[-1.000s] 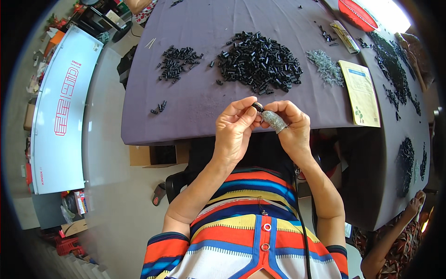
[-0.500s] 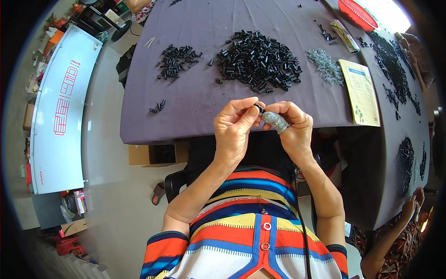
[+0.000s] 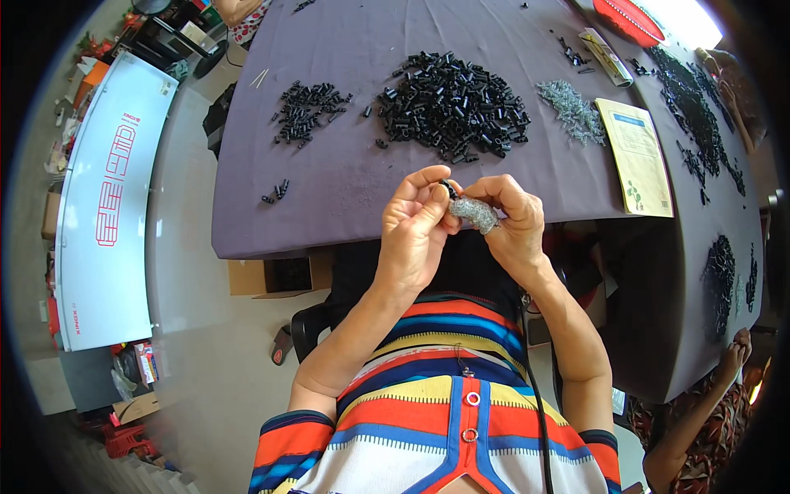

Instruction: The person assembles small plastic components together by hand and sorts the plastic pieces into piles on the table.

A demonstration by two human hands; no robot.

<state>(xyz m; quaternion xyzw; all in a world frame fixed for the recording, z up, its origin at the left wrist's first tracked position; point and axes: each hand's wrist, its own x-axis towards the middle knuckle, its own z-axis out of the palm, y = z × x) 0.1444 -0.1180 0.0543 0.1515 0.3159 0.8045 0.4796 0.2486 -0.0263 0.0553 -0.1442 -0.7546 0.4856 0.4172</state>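
Just over the table's near edge, my left hand (image 3: 414, 221) is closed, pinching a small black tubular piece (image 3: 449, 190) between thumb and fingers. My right hand (image 3: 518, 216) meets it from the other side, its index fingertip bent close to the piece. A glittery grey sleeve-like covering (image 3: 475, 214) lies along my right thumb; whether it is a wrap or a clump of bits, I cannot tell. Beyond my hands lies a large heap of black tubular pieces (image 3: 453, 107). A smaller heap (image 3: 306, 111) is to its left, with a few loose pieces (image 3: 276, 192) nearer me.
A grey cloth covers the table (image 3: 346, 206). Toward the right lie small clear bits (image 3: 571, 111), a yellow booklet (image 3: 634, 160) and a red basket (image 3: 629, 20). Other people's hands (image 3: 735, 356) rest by more black pieces (image 3: 720, 284). A white chest (image 3: 115, 206) stands left.
The grey covering on my right thumb has swung to lie flatter and nearer my left fingers. Both hands stay together around the black piece; the whole view has shifted slightly.
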